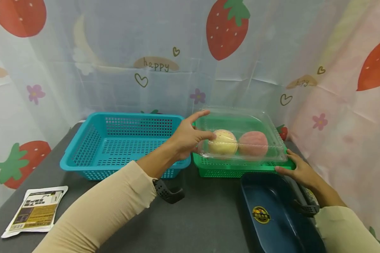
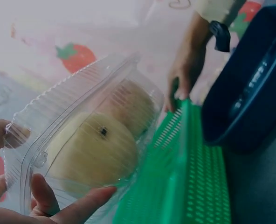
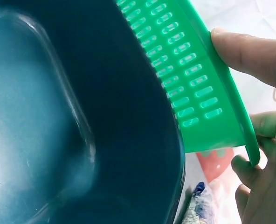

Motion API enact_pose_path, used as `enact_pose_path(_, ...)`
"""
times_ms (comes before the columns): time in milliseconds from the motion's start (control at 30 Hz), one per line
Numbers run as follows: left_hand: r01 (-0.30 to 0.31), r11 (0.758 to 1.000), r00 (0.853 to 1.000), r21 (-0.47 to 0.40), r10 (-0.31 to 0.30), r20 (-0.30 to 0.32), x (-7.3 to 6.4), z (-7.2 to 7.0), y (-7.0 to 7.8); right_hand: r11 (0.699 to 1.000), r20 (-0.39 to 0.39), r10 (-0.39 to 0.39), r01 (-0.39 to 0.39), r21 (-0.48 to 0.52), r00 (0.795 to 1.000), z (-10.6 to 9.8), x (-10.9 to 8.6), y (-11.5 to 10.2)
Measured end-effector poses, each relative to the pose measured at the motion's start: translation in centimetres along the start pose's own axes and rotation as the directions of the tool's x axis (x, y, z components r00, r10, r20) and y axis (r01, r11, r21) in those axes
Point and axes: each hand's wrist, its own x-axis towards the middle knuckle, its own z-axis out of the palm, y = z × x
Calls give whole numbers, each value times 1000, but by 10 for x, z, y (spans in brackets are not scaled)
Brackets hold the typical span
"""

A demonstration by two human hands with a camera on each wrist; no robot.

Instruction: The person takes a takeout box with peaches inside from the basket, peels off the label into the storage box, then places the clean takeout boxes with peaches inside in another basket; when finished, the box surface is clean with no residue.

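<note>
My left hand (image 1: 190,135) grips the left end of a clear plastic clamshell box (image 1: 267,126), thumb and fingers on its side. Inside the box lie a pale yellow round fruit (image 1: 223,142), with a dark stem spot in the left wrist view, and a pink round fruit (image 1: 253,144). The box is over a green slotted basket (image 1: 231,172) and tilts in the left wrist view. At the basket's near right corner, my right hand (image 1: 301,170) holds the rim, its thumb on the upper edge and fingers curled beneath in the right wrist view.
A blue slotted basket (image 1: 126,167) stands left of the green one. In front of the green basket is a dark blue tub (image 1: 278,218) with a round sticker. A white and brown packet (image 1: 35,211) lies at the left. Behind hangs a strawberry-print curtain (image 1: 177,35).
</note>
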Motion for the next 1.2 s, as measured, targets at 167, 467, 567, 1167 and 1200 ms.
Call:
enact_pose_path(167,28,1000,1000,-9,-28,-10,20,9,-17,1000,2,13,-13,-21,1000,-1,0,-1)
enact_pose_path(467,44,999,998,4,-44,-45,43,20,-36,1000,-7,-3,3,-27,1000,-1,1,2)
enact_pose_path(567,45,999,996,6,-45,-76,50,25,-42,1000,-9,-13,13,-9,1000,-1,0,1)
enact_pose_path(1167,174,972,972,156,-145,-185,66,27,-72,999,-23,-28,28,-29,999,2,0,5)
enact_pose_path(1200,185,966,972,179,-152,-181,66,28,-73,999,-24,-27,26,-31,999,2,-1,5)
